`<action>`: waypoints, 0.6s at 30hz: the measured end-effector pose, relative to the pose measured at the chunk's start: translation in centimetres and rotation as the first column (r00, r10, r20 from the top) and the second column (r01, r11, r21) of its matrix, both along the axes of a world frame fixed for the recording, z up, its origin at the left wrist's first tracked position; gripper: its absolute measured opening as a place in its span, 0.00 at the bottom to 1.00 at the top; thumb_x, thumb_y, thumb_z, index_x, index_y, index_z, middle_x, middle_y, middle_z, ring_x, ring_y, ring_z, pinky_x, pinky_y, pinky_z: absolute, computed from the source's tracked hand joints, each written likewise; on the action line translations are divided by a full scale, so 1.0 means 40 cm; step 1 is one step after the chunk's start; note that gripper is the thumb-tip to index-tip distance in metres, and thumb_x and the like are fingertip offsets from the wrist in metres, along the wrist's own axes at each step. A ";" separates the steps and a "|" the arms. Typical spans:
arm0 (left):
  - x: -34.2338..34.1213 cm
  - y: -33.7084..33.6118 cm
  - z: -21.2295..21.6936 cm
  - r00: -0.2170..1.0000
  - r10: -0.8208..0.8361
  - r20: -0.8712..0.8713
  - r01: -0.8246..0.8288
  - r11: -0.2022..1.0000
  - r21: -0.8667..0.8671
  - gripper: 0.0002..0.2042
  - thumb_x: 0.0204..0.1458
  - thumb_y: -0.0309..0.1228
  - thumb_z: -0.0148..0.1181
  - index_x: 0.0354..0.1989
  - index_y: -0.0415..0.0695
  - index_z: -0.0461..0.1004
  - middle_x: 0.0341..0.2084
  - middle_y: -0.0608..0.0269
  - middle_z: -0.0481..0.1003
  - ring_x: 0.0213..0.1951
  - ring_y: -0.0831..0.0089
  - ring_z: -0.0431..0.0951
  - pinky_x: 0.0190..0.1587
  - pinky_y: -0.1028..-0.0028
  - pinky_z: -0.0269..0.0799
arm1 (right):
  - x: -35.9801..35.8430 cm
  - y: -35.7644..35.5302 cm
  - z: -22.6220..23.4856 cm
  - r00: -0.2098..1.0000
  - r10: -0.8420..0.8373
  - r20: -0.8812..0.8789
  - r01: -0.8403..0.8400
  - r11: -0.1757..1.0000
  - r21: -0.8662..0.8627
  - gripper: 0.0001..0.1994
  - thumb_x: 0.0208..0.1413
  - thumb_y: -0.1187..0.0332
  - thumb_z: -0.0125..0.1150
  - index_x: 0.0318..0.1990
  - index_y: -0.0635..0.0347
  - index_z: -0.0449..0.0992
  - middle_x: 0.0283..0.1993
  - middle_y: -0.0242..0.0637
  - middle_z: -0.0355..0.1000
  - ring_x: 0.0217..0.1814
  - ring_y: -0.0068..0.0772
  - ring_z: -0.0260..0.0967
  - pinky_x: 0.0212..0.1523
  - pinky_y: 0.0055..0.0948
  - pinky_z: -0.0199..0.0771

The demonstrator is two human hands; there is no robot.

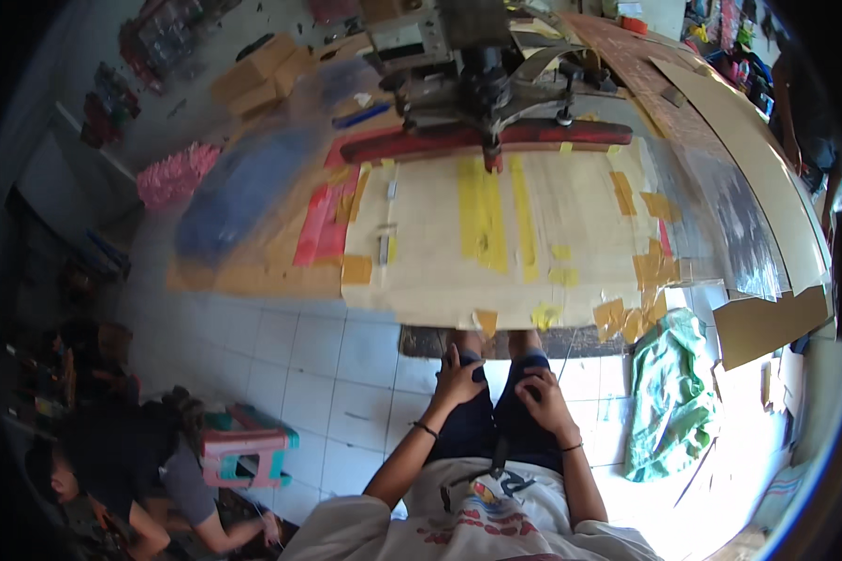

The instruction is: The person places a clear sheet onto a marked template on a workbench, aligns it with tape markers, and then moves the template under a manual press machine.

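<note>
My left hand (457, 378) rests on my left thigh near the knee, its fingers apart and nothing in it. On the other thigh lies my right hand (544, 400), fingers spread and slightly bent, also holding nothing. Dark shorts (468, 425) cover my thighs beneath both hands. In front of my knees is a worktable topped with a cream sheet (426, 243), patched with strips of yellow and brown tape. Across its far edge runs a red padded bar (552, 134), carried by a dark metal machine head (486, 93) with several arms.
Clear plastic film (734, 210) and a long cardboard sheet (720, 140) lie at the right. Green cloth (669, 397) hangs below them. A bluish blurred shape (253, 192) covers the table's left. A co-worker (122, 458) bends near a red-and-green stool (246, 449) at lower left.
</note>
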State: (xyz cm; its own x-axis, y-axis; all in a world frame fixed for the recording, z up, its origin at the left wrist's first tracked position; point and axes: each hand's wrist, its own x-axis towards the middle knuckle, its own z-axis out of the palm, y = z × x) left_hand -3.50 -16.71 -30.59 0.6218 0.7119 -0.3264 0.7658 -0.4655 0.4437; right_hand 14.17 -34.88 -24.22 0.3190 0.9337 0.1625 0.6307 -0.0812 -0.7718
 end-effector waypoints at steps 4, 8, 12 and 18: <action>0.080 0.048 -0.029 0.979 0.125 -0.162 -0.140 0.986 -0.088 0.38 0.42 0.53 0.70 0.66 0.70 0.63 0.70 0.32 0.45 0.64 0.28 0.59 0.54 0.39 0.69 | 0.053 0.106 -0.095 0.958 -0.141 0.248 0.243 0.859 -0.451 0.34 0.45 0.48 0.72 0.59 0.53 0.71 0.63 0.52 0.66 0.60 0.62 0.67 0.66 0.47 0.64; 0.054 0.135 -0.241 0.991 0.110 0.081 -0.113 0.993 0.031 0.32 0.45 0.50 0.67 0.61 0.56 0.69 0.59 0.45 0.68 0.59 0.39 0.68 0.54 0.47 0.72 | 0.124 0.276 -0.312 0.992 -0.090 0.084 0.118 0.883 -0.455 0.37 0.41 0.41 0.71 0.58 0.52 0.73 0.60 0.51 0.71 0.59 0.58 0.70 0.61 0.47 0.70; 0.081 0.152 -0.375 0.970 0.045 0.238 -0.097 0.972 0.215 0.28 0.46 0.48 0.65 0.57 0.54 0.73 0.52 0.49 0.75 0.55 0.42 0.73 0.53 0.50 0.73 | 0.173 0.360 -0.402 0.992 -0.119 0.043 0.126 0.952 -0.277 0.34 0.43 0.42 0.70 0.56 0.51 0.75 0.58 0.49 0.73 0.58 0.54 0.71 0.59 0.46 0.71; 0.091 0.107 -0.229 0.939 0.344 0.027 -0.345 0.934 0.096 0.27 0.47 0.47 0.65 0.56 0.54 0.74 0.51 0.49 0.76 0.54 0.42 0.74 0.53 0.50 0.74 | 0.112 0.283 -0.447 0.970 -0.240 -0.024 0.203 0.866 -0.456 0.34 0.44 0.43 0.69 0.57 0.50 0.74 0.58 0.47 0.73 0.59 0.53 0.70 0.60 0.46 0.71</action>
